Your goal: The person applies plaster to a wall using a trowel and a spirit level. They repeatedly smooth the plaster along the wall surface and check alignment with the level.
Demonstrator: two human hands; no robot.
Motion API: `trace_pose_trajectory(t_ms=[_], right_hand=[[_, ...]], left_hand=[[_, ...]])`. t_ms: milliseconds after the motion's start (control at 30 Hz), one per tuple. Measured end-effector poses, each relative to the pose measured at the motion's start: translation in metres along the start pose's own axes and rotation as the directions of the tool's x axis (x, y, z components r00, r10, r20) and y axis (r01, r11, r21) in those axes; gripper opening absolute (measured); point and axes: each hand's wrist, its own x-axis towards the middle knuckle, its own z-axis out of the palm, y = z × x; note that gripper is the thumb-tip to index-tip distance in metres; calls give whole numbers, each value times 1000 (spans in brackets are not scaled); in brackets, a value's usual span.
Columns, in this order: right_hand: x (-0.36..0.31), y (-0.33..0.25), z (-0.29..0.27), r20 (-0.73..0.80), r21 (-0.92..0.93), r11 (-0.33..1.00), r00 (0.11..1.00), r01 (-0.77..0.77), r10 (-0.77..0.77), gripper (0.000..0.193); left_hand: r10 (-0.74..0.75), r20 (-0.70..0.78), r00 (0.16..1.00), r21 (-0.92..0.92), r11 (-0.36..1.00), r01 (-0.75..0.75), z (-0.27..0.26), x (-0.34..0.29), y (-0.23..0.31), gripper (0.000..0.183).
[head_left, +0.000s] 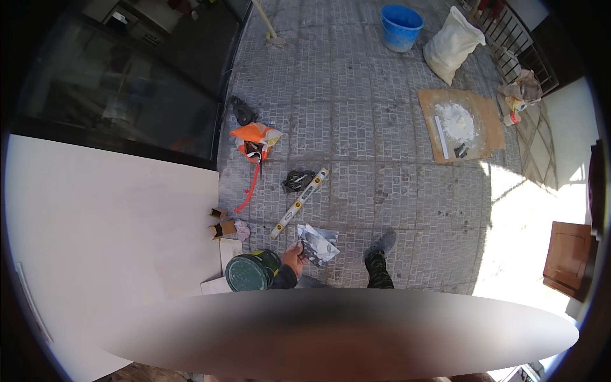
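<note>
My left hand (293,258), in a dark sleeve, reaches in from the lower edge. Its fingers are closed on the edge of flat, silvery-white pieces (320,244) with grey patches; I cannot make out their exact kind. Just left of the hand stands a dark green lidded bucket (249,272), its lid smeared pale. Beyond the held pieces a spirit level (300,203) with yellow vials lies slantwise on the paving, touching or close to a black plastic bag (298,181). My right hand is not in view.
An orange-and-white bag (256,136), a red strap (249,189) and small cardboard boxes (223,229) lie by the left wall. Far right are a blue bucket (401,30), a white sack (452,46) and cardboard (490,135) bearing white powder. My boot (381,247) stands right.
</note>
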Motion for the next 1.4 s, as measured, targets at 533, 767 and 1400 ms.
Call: trace_pose_trajectory(t_ms=[533, 767, 1400], right_hand=[[-22, -168, -2, -141, 352, 936, 990, 22, 30, 35], [-11, -180, 40, -159, 472, 877, 970, -91, 186, 35], [67, -380, 65, -106, 589, 750, 892, -300, 440, 46]], left_hand=[[-375, -87, 923, 313, 869, 383, 474, 245, -154, 33], [-329, -9, 944, 647, 718, 256, 635, 407, -223, 39], [-139, 196, 971, 952, 266, -154, 682, 760, -405, 36]])
